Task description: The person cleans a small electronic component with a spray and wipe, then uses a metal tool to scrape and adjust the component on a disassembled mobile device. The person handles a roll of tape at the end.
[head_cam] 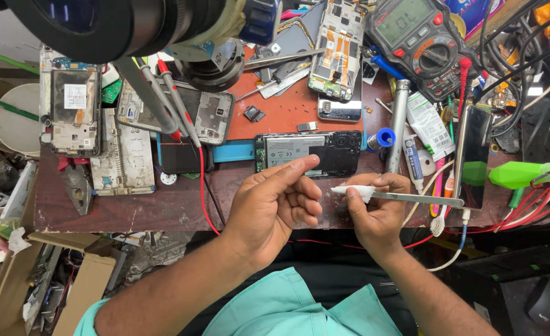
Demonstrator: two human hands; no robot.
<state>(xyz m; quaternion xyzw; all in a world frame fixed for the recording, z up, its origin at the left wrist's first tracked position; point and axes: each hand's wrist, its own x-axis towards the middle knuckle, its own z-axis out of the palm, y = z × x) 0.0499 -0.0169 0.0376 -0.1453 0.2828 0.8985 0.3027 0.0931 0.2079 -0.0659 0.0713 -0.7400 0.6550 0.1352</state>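
My right hand (pixel 381 208) grips metal tweezers (pixel 421 198) whose tip is wrapped in a white cotton wad (pixel 354 191) pointing left. My left hand (pixel 275 205) hovers just left of that wad, index finger stretched out, other fingers curled, holding nothing I can see. Just beyond both hands, an opened black phone (pixel 309 152) with its battery and circuit board exposed lies on the wooden bench (pixel 132 205), partly on a blue and orange work mat (pixel 281 115).
Other dismantled phones (pixel 73 112) and frames lie at the left. A multimeter (pixel 421 40) with red probes (pixel 175 106) sits at the back, a microscope head (pixel 132 25) hangs overhead. Tubes, brushes and cables crowd the right side; cardboard boxes (pixel 57 280) stand lower left.
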